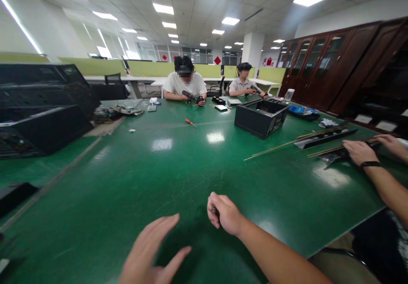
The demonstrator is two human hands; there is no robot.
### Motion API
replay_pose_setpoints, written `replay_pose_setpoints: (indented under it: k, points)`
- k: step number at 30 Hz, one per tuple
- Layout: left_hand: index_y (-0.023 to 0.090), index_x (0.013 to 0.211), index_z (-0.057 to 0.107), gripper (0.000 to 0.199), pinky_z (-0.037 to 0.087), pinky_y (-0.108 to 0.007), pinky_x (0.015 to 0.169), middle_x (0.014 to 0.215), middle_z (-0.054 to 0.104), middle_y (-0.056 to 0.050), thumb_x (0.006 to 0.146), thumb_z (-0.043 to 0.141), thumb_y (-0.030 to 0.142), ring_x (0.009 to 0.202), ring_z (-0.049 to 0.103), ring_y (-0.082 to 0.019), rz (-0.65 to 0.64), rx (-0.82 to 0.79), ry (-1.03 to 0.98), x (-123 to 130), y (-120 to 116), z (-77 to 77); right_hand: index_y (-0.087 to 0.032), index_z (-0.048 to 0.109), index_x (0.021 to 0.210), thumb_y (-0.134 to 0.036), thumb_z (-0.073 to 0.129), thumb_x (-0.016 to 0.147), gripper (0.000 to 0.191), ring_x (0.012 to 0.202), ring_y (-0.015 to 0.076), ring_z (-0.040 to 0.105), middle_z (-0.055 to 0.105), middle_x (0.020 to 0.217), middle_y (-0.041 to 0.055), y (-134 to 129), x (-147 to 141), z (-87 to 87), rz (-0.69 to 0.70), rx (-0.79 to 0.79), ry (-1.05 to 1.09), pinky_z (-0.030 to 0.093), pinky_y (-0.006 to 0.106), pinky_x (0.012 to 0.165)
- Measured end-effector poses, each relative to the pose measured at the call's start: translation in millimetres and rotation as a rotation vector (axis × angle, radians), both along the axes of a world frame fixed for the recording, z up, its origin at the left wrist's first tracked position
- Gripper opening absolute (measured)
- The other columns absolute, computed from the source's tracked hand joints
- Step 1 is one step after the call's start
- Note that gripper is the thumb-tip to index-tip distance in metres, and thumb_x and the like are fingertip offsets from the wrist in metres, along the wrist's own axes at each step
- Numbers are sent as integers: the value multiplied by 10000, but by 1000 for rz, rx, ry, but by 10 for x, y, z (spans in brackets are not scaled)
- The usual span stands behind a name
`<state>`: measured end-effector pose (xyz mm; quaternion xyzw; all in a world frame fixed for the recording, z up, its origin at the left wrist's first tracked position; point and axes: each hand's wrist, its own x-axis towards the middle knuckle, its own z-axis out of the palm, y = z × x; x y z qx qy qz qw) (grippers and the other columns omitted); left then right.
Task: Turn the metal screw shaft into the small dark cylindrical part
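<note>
My left hand (156,250) is at the bottom centre, over the green table (178,165). Its fingers are stretched and the thumb is apart, with nothing between them. To its right, my right hand (225,212) is curled closed around a small dark object (214,210); most of that object is hidden by the fingers, so I cannot make out what it is. The two hands do not touch. Farther up the table lies an orange screwdriver (189,122), out of reach of both hands' fingers.
A black computer case (251,120) stands at right centre, other dark cases (51,126) at left. Thin brass-coloured rods (274,149) lie at right, near a co-worker's hands (361,152). Two people sit across the table, holding dark tools.
</note>
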<state>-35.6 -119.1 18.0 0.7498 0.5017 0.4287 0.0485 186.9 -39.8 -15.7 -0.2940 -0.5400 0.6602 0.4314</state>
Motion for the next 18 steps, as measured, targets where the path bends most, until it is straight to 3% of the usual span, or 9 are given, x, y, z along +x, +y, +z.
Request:
replay_pose_setpoints:
  k: [4,9,14,18]
  points:
    - [273,1102,700,275,544,-412,961,1149,703,-69,828,685,296,1065,658,-257,-216,-40,13,571,385,-9,-188,471,647,-787,293,878,666,360,95,394,410,432,-46,-47,-61,-35,38,-23,-59,324,220,374]
    - [260,1014,732,187,562,-392,912,1115,715,-68,851,642,238,1042,664,-242,-234,-35,-86,811,540,-47,-192,457,593,-819,252,862,712,347,97,395,400,415,-38,5,-43,-59,15,-9,-58,315,222,357]
    - [264,946,740,138,577,-347,856,1015,744,-37,846,653,300,941,698,-225,-161,-10,-102,648,385,65,-173,503,617,-799,228,884,734,394,96,417,444,457,-23,-16,-44,-37,104,74,-86,336,219,408]
    - [292,893,734,162,590,-323,752,876,751,13,772,722,400,765,707,-219,101,-43,-87,88,80,148,-156,555,745,-803,192,883,755,392,93,420,484,492,-27,35,38,-73,169,43,-101,339,214,424]
